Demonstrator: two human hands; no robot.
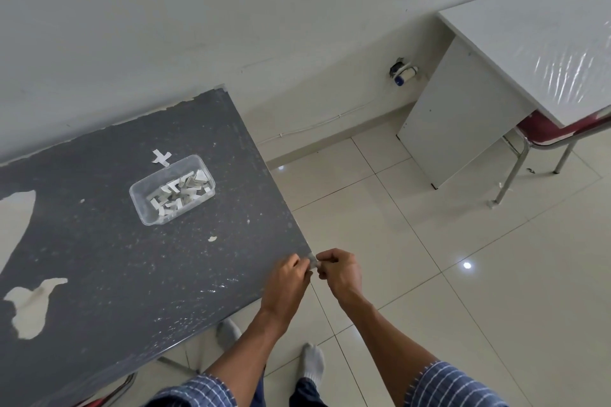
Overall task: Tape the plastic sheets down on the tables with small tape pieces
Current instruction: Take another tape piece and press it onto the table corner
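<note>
A dark grey table [109,258] with worn pale patches fills the left; any clear plastic sheet over it is hard to make out. At its right edge my left hand [291,277] and my right hand [340,271] meet, both pinching a small pale tape piece [314,264] against the table's rim. A clear plastic tub [145,200] holding several small tape pieces [182,193] stands farther back on the table. A white tape cross [161,157] is stuck just behind the tub.
A white desk [529,36] covered with shiny plastic sheet [568,73] stands at the right, a red chair [542,132] under it. Pale floor tiles [429,258] lie between the tables. The wall runs behind. My socked feet show below.
</note>
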